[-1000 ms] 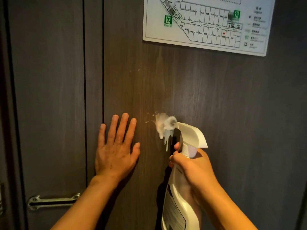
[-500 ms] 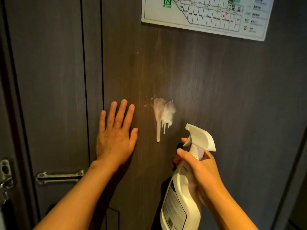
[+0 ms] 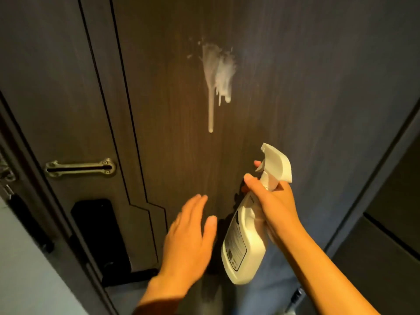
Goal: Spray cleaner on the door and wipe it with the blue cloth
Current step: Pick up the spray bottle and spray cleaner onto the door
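The dark wood-grain door (image 3: 295,87) fills the view. A patch of white foam cleaner (image 3: 217,67) clings to it at upper centre, with one long drip running down. My right hand (image 3: 272,205) grips the neck of a white spray bottle (image 3: 247,237), nozzle pointing up toward the door, below and right of the foam. My left hand (image 3: 188,237) hovers off the door with fingers apart, holding nothing, just left of the bottle. No blue cloth is in view.
A metal door guard plate (image 3: 79,167) is fixed at the left of the door. Below it sits a black lock panel (image 3: 95,223). The door frame edge (image 3: 34,201) runs down the left; another dark panel (image 3: 391,223) stands at the right.
My left hand has come off the door and dropped down toward the bottle. The view has tilted down, the wall plan is out of sight, and the foam drip has run longer.
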